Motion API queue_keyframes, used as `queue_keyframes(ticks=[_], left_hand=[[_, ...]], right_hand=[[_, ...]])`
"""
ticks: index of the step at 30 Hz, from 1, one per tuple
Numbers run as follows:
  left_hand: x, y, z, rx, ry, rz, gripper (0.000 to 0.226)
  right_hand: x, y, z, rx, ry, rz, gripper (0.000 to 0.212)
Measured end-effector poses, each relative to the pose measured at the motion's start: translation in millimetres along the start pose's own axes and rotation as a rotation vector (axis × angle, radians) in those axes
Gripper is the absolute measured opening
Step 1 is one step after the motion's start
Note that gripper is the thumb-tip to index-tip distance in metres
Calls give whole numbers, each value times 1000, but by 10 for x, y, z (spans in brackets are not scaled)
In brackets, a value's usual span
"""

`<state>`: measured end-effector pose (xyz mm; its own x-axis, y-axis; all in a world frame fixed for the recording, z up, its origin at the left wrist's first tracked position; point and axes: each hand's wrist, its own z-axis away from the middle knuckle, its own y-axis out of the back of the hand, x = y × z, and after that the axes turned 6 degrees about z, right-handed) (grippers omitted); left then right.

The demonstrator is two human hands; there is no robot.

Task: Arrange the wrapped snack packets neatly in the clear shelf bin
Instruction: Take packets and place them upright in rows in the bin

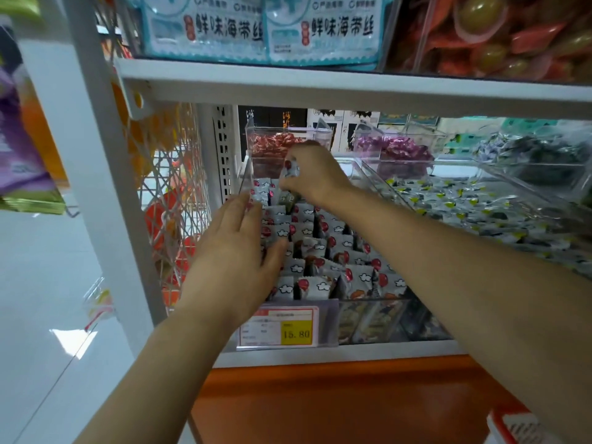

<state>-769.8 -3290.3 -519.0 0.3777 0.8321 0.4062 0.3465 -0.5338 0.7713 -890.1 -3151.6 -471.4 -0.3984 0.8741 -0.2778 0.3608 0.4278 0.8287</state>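
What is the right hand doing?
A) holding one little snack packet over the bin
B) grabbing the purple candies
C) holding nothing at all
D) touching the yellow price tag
A: the right hand pinches one snack packet above the rows standing in the clear bin, while the left hand lies open with straight fingers beside the packets.

Covered, cut off or unclear parts at the shelf

The left hand (237,251) covers the snack packets (320,251) at the left side of the clear bin (244,179). The grip of the right hand (315,174) hides most of one small packet (290,169). The small text on the price tag (278,326) is too fine to read. The top edge cuts the blue packs (262,30), and the right edge cuts the neighbour bin (448,168).
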Motion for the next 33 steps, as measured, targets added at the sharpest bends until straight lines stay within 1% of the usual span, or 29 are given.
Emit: queue_keyframes(ticks=[2, 3, 4, 6, 7, 8, 10, 11, 12, 14, 18, 20, 23, 25, 27, 28, 31, 33], left_hand=[[-1, -4, -7, 5, -3, 26, 65], [-2, -8, -10, 6, 0, 40, 65], [-7, -11, -12, 6, 3, 52, 65], [-6, -17, -12, 5, 9, 74, 66], [-7, -19, -11, 4, 13, 86, 66], [-8, -19, -11, 3, 14, 96, 66], [-6, -18, -10, 2, 14, 110, 67], [-7, -19, -13, 2, 12, 115, 67], [-9, -19, -14, 3, 9, 115, 66], [-12, -19, -15, 7, -3, 105, 66], [-20, -29, -20, 19, -17, 100, 66], [-24, -36, -26, 24, -24, 96, 66], [-30, -38, -29, 29, -25, 100, 66], [-28, -35, -21, 28, -22, 109, 65], [-21, -29, -15, 34, -11, 133, 64], [-18, -22, -11, 38, -1, 150, 62], [-13, 5, -1, 73, 13, 144, 57], [12, 38, 9, 130, -4, 92, 53]], right_hand=[[-7, -72, -39, -65, -18, 45, 25], [3, -98, -51, -115, -25, 51, 25], [9, -127, -59, -198, -15, 86, 22], [25, -165, -75, -356, 46, 229, 20], [42, -171, -95, -370, 60, 248, 20], [58, -155, -127, -360, 53, 205, 20], [98, -112, -201, -284, -36, -29, 17], [128, -105, -248, -223, -85, -95, 15], [158, -112, -297, -178, -106, -94, 15], [202, -183, -385, -154, -64, 58, 14], [182, -377, -466, -204, 1, 348, 14], [164, -421, -474, -189, 7, 398, 10], [127, -349, -471, -121, -44, 216, 8], [110, -209, -448, -57, -121, 2, 6], [88, -49, -353, 61, -183, -240, 5], [73, 35, -279, 138, -194, -310, 5], [75, 277, 17, 384, -203, -346, 4], [86, 431, 276, 433, -273, -435, 4]])
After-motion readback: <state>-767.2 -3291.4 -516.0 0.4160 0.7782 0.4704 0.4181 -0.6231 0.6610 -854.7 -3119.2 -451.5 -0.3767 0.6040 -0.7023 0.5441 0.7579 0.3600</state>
